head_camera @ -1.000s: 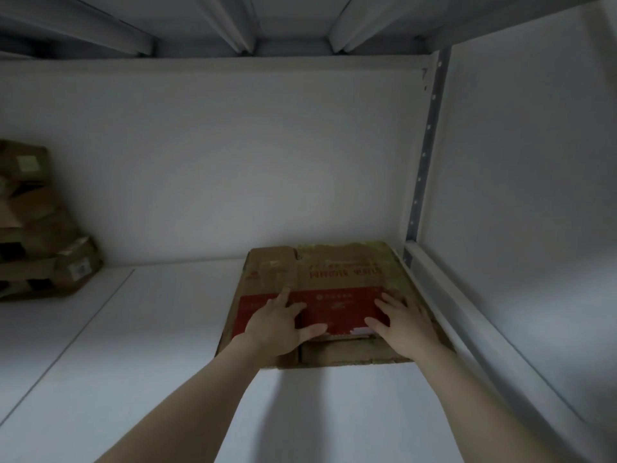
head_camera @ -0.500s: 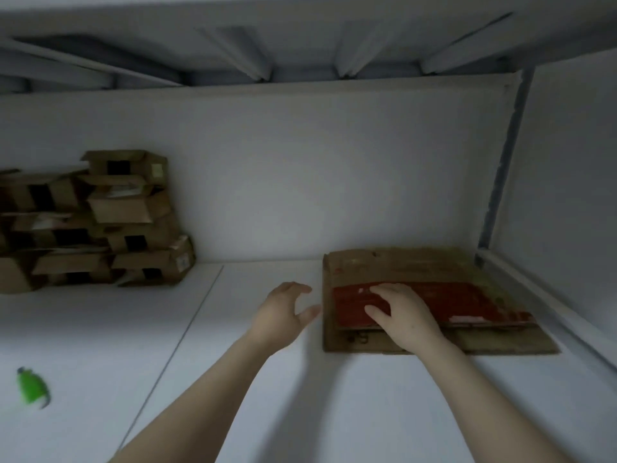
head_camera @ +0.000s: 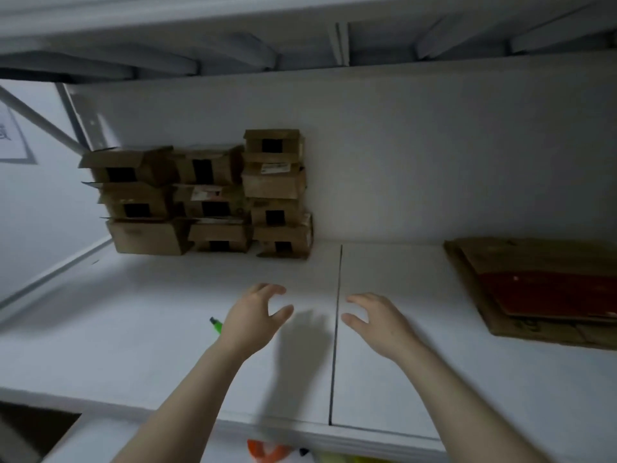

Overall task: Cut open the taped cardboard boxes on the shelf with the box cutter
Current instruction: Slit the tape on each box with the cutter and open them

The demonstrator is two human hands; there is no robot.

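Several small brown cardboard boxes are stacked against the back wall at the left of the white shelf. A green box cutter lies on the shelf, partly hidden behind my left wrist. My left hand hovers above the shelf with loosely curled fingers, holding nothing. My right hand hovers beside it, just right of the shelf seam, also holding nothing. A flattened cardboard box with a red panel lies at the far right, apart from both hands.
A dark seam splits the shelf boards down the middle. The upper shelf's underside with ribs hangs close overhead. A metal upright stands at the back left. Something orange shows below the shelf's front edge.
Both hands have left the flattened box and moved left to the shelf's middle. The view has swung left, bringing the box stack and the green cutter toward the centre.
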